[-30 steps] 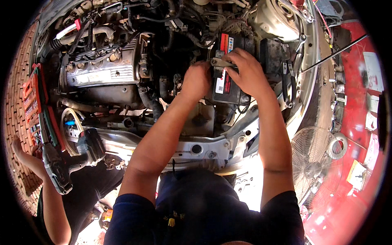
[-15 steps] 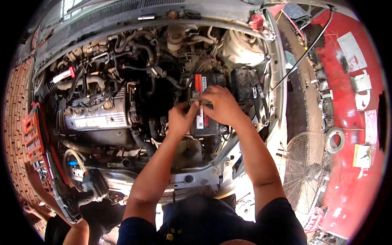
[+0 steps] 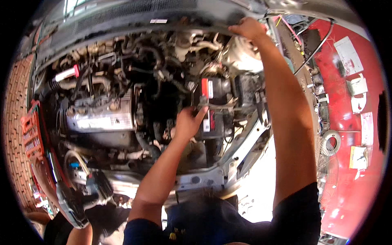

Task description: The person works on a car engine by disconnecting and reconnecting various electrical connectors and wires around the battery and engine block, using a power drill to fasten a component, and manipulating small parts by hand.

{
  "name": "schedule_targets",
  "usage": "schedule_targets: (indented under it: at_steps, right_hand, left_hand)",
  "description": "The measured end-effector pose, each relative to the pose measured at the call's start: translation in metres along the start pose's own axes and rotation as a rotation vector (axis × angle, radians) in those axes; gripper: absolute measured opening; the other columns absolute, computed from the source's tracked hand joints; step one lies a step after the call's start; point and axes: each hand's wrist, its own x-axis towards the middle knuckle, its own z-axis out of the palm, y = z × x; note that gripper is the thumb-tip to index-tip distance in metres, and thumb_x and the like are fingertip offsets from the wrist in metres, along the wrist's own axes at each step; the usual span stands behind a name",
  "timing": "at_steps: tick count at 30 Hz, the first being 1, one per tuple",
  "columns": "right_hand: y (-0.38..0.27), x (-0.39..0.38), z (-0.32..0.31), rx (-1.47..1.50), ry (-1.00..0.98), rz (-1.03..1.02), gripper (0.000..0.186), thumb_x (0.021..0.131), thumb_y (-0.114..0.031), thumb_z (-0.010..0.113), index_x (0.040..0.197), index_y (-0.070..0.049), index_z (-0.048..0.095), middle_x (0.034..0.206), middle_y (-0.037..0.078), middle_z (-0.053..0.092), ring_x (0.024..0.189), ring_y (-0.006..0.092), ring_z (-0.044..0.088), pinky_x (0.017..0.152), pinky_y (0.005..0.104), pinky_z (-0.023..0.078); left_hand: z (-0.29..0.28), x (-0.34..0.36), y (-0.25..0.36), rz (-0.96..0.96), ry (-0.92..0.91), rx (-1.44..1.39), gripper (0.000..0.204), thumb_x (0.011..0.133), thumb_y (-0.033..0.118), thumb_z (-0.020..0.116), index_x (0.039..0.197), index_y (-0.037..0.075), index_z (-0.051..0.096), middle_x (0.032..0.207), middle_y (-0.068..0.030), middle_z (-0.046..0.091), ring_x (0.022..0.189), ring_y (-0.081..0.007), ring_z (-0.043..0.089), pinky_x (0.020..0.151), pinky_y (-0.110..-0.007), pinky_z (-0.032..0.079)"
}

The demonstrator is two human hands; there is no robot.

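In the engine bay sits a black car battery [image 3: 222,87] with a red and white label. A narrow hold-down bar [image 3: 222,108] crosses its top. At the bar's left end is my left hand [image 3: 188,123], its thumb and fingers closed on that end; the fingertips are partly hidden. My right hand [image 3: 250,31] is stretched far forward to the back right edge of the bay, above the pale strut tower [image 3: 241,55]. Its fingers are bunched together and slightly blurred, and whatever they hold, if anything, cannot be made out.
Left of the battery lies the engine with its metal cover [image 3: 102,118]. A co-worker's hand and arm [image 3: 43,179] show at the lower left, by a cordless power tool [image 3: 71,204] and an orange tool case [image 3: 32,130]. A wire fan [image 3: 326,171] stands at right.
My right hand has left the battery top and reached forward and right to the bay's back edge. My left hand stays by the bar's end. The view has shifted slightly.
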Motion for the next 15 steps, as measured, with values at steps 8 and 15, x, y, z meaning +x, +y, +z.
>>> schedule_targets:
  at_steps: [8, 15]
  right_hand:
    - [-0.011, -0.036, -0.005, 0.459, 0.032, 0.08, 0.076, 0.098, -0.061, 0.063, 0.126, 0.008, 0.071, 0.126, 0.031, 0.071, 0.108, 0.038, 0.073, 0.09, 0.0473, 0.058]
    - [-0.091, -0.217, 0.083, 0.649, -0.16, -0.158, 0.027, 0.093, -0.02, 0.079, 0.111, -0.002, 0.071, 0.091, 0.009, 0.074, 0.082, 0.0156, 0.067, 0.081, 0.0322, 0.056]
  left_hand:
    - [0.009, -0.002, -0.008, 0.029, 0.048, 0.047, 0.059, 0.096, 0.055, 0.075, 0.103, -0.004, 0.078, 0.085, -0.0268, 0.074, 0.081, -0.0418, 0.074, 0.073, -0.046, 0.055]
    - [0.006, -0.003, -0.007, 0.057, 0.111, 0.026, 0.063, 0.097, 0.057, 0.073, 0.098, -0.007, 0.075, 0.086, -0.0275, 0.073, 0.081, -0.0464, 0.072, 0.073, -0.05, 0.055]
